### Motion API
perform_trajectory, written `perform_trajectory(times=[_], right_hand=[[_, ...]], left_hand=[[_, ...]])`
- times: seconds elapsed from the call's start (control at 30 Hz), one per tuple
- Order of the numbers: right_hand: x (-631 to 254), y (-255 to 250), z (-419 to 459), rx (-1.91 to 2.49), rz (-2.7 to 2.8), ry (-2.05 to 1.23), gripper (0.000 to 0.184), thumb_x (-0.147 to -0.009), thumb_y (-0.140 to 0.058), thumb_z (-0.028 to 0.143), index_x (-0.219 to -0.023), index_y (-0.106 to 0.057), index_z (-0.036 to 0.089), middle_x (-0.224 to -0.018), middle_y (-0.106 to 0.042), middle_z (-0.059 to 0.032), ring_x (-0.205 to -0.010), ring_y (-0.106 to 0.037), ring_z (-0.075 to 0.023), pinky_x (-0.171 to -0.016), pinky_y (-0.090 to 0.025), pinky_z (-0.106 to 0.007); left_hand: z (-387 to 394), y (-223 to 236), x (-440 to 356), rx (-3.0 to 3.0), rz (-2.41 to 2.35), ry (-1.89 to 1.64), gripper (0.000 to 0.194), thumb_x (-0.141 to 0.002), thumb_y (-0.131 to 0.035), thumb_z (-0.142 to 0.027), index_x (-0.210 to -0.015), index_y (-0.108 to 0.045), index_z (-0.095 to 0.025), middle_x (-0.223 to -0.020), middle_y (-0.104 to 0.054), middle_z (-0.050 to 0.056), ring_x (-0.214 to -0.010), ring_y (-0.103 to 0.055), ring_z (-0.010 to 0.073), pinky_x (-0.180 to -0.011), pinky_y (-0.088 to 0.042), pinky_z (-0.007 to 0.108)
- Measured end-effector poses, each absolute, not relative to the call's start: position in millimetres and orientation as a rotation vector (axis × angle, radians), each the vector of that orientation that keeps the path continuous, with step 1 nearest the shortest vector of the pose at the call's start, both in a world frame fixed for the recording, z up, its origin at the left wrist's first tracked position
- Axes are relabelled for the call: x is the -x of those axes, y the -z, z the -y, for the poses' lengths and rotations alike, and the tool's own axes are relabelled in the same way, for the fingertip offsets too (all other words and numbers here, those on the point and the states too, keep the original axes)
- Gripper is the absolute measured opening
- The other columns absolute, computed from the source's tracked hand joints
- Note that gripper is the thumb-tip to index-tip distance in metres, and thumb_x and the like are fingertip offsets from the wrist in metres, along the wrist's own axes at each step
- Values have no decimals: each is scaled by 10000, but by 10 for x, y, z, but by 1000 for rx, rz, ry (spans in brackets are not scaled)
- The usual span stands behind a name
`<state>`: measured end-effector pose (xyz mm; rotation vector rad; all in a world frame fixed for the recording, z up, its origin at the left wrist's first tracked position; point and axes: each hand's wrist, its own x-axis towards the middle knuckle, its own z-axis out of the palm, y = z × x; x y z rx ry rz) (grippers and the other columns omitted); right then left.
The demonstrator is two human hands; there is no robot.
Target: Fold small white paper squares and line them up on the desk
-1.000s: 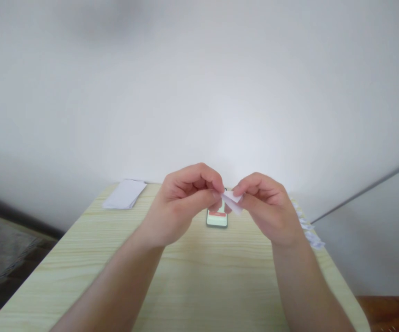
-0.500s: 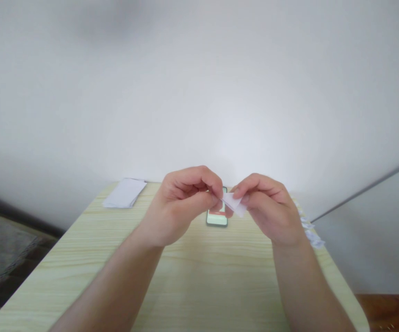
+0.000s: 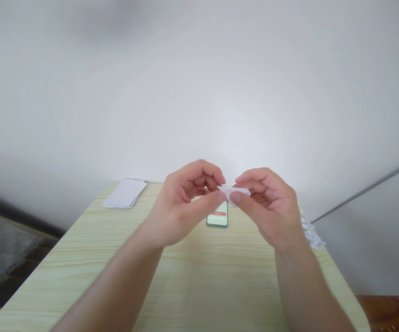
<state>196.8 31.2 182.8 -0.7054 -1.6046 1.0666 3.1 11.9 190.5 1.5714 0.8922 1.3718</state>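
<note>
A small folded piece of white paper is held up between my two hands, above the table. My left hand pinches its left end, with the thumb on the near face and the other fingers curled behind. On the right side my right hand grips it too, thumb pressed against the near face. The fingertips behind the paper are partly hidden. Beneath the hands lies a phone with a lit screen, its upper part covered by the paper and fingers.
The pale wood-grain table stands against a white wall. A stack of white paper sheets rests at its back left corner. Several small folded white paper pieces lie along the right edge, partly behind my right forearm.
The paper has turned from slanting downward to nearly level. My index fingers have lifted off its top, and both thumbs now press its near face.
</note>
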Motion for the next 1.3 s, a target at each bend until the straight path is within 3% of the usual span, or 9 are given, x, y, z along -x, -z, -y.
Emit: perform_trajectory(times=[0.13,0.4,0.73,1.0,1.3], right_hand=[[-1937,-1789,-320,721,1624,-940,132,-877,-755,231,-986,-680,237,-834,-729,0,-711,-653,-139,-639,-517,-270],[-1930,-1804,-331,727,1613,-921,75,-896,-737,252,-959,-701,234,-832,-725,-8,-756,-674,-154,-687,-531,-289],[-1984,-1824,-357,674,1544,-1153,175,-902,-739,289,-1070,-726,239,-896,-797,-29,-850,-756,-194,-767,-615,-335],[-1993,-1818,-361,764,1570,-986,109,-861,-787,310,-951,-787,248,-851,-807,-30,-739,-751,-179,-621,-605,-276],[-1973,-1838,-343,742,1573,-981,99,-884,-758,314,-928,-754,226,-831,-793,-30,-760,-747,-186,-661,-611,-300]], left_hand=[[-121,-1919,-54,-1587,-965,-1334,83,-865,-737,-223,-851,-671,-174,-709,-610,0,-638,-527,101,-547,-422,216],[-108,-1908,-72,-1573,-953,-1373,101,-869,-741,-245,-890,-672,-175,-763,-682,25,-719,-643,147,-625,-535,252],[-97,-1900,-91,-1571,-961,-1436,103,-881,-729,-253,-898,-671,-169,-754,-692,29,-711,-669,147,-621,-554,246],[-117,-1885,-80,-1519,-933,-1433,113,-885,-722,-263,-893,-674,-161,-754,-704,38,-683,-681,148,-613,-568,254],[-108,-1883,-85,-1545,-941,-1442,104,-876,-740,-250,-914,-691,-166,-754,-698,27,-699,-680,138,-603,-558,226]])
